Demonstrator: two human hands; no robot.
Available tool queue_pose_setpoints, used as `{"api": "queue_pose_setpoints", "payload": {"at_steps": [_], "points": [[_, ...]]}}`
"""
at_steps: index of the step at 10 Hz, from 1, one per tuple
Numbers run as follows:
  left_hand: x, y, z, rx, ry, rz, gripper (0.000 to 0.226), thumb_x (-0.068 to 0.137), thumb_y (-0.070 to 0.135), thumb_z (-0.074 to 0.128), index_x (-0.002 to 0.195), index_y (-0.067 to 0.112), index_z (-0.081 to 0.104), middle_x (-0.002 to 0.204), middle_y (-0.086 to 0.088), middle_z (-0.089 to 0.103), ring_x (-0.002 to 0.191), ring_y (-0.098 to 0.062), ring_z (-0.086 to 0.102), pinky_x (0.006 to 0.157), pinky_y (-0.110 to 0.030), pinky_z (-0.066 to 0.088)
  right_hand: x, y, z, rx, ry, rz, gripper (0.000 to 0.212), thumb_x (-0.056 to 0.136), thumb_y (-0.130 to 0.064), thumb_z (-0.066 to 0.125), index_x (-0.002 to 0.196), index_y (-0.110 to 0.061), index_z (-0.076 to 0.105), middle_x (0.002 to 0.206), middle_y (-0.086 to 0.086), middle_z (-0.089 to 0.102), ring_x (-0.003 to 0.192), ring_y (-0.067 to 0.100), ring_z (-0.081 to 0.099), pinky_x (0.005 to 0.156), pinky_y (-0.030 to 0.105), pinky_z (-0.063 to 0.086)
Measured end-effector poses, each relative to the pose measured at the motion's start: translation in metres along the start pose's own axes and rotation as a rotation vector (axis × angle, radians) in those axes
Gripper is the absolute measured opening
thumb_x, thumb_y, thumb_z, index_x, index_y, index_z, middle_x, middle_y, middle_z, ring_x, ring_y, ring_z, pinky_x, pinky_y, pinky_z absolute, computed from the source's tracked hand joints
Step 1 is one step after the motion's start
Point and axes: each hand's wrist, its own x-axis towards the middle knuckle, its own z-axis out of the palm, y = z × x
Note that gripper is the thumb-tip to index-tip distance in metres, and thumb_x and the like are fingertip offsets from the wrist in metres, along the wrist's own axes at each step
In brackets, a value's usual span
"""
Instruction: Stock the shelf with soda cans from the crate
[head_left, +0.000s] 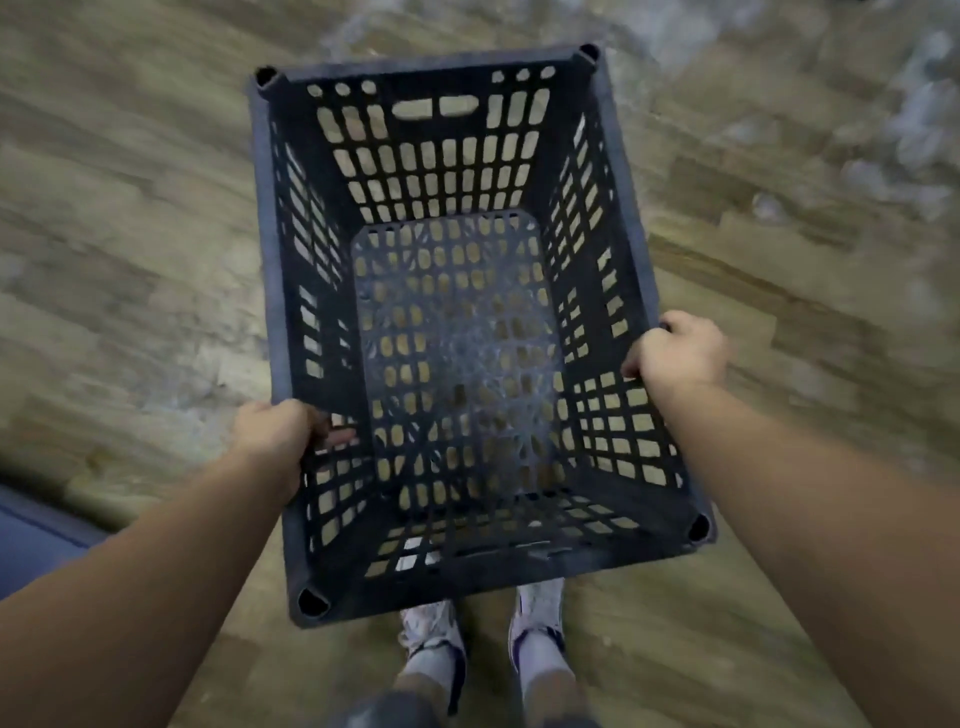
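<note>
Since no cans show inside it, the crate (270, 260) should be light, and its moulded plastic looks stiff enough not to sag. The long-side rims seem the natural hold. Both hands are there: the left hand (275, 431) curls over the left rim and the right hand (675, 348) grips the right. Dark, deep and rectangular, with slotted walls and base, it hangs above the wood-plank floor (130, 234), just ahead of the person's shoes (431, 629).

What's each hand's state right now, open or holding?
Left hand: closed, gripping the left rim of the crate.
Right hand: closed, gripping the crate's right rim.
</note>
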Motion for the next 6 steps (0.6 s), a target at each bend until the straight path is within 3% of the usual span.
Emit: {"api": "queue_pose_setpoints", "payload": {"at_steps": [1,3,4,5,6], "points": [[0.066,-0.011,0.041,-0.034,0.047,-0.008,0.024,0.08,-0.023,0.035,0.078,-0.001,0.043,0.093,-0.021,0.057,0.034,-0.023,0.06,0.068,-0.041,0.049,0.068,0.012,0.062,0.071,-0.019,0.045,0.01,0.066,0.001,0.059,0.066,-0.009,0.06,0.075,0.011,0.064,0.077,0.031,0.059,0.07,0.035,0.054],[0.147,-0.056,0.085,0.013,0.09,-0.082,0.025,0.077,-0.023,0.038,0.093,-0.006,0.048,0.087,-0.018,0.059,0.035,-0.021,0.061,0.049,-0.031,0.051,0.124,0.069,0.142,0.157,-0.07,0.168,0.012,0.068,-0.003,0.051,0.06,-0.012,0.052,0.074,0.014,0.068,0.079,0.038,0.066,0.077,0.048,0.056],[0.163,-0.077,0.087,-0.039,0.112,-0.142,0.033,0.077,-0.024,0.044,0.105,-0.007,0.048,0.084,-0.019,0.06,0.038,-0.022,0.061,0.035,-0.024,0.05,0.122,0.089,0.157,0.08,-0.142,0.176,0.015,0.077,0.0,0.056,0.074,-0.015,0.056,0.076,0.009,0.065,0.081,0.034,0.065,0.079,0.046,0.056],[0.161,-0.071,0.082,0.032,0.024,-0.196,0.028,0.083,-0.009,0.06,0.111,-0.008,0.054,0.083,-0.015,0.062,0.044,-0.018,0.062,0.038,-0.022,0.051,0.117,0.074,0.146,-0.057,-0.272,0.196,0.026,0.086,-0.006,0.062,0.111,-0.011,0.056,0.1,0.011,0.062,0.094,0.031,0.058,0.083,0.036,0.049],[0.136,-0.046,0.073,0.151,-0.055,-0.127,0.052,0.087,0.012,0.065,0.135,0.004,0.046,0.106,-0.012,0.063,0.087,-0.025,0.062,0.072,-0.032,0.051,0.104,0.054,0.118,-0.137,-0.385,0.229,0.068,0.085,-0.02,0.071,0.141,-0.008,0.034,0.136,0.015,0.049,0.121,0.036,0.049,0.095,0.041,0.042]]}}
